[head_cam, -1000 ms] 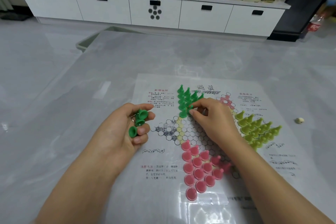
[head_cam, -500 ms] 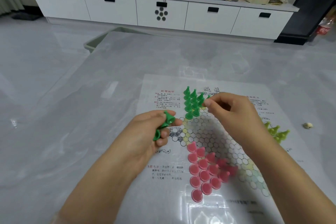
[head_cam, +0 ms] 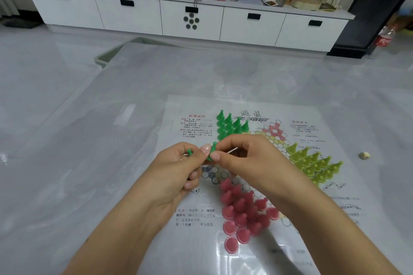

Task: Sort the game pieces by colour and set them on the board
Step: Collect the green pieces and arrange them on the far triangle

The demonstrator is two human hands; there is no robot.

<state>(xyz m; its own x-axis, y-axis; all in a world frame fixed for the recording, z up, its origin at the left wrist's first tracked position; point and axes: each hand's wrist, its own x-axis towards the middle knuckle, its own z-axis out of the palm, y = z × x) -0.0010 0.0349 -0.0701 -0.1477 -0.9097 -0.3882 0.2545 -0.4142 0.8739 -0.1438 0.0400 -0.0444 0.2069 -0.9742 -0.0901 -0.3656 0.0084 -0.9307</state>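
Green cone-shaped plastic game piece (head_cam: 211, 151) pinched between thumb and forefinger of right hand (head_cam: 243, 163), lifted above the centre of the printed paper star board (head_cam: 257, 181) on the grey glossy table (head_cam: 89, 163). Grip narrow, tight on that one piece, probably for carrying to the green point. Left hand (head_cam: 176, 172) just beside, touching the same piece with its thumb, fingers curled round spare green pieces (head_cam: 189, 152) as a ready supply. Set upright beyond: cluster of green cones (head_cam: 230, 126), not yet filled out. To the right, yellow-green cones (head_cam: 312, 163) in their triangle; nearest, pink cones (head_cam: 243, 210) in theirs. Small pale lump (head_cam: 364, 155) lying well apart, right of the board. Further off, white low cabinet (head_cam: 190, 18) with clutter on top.
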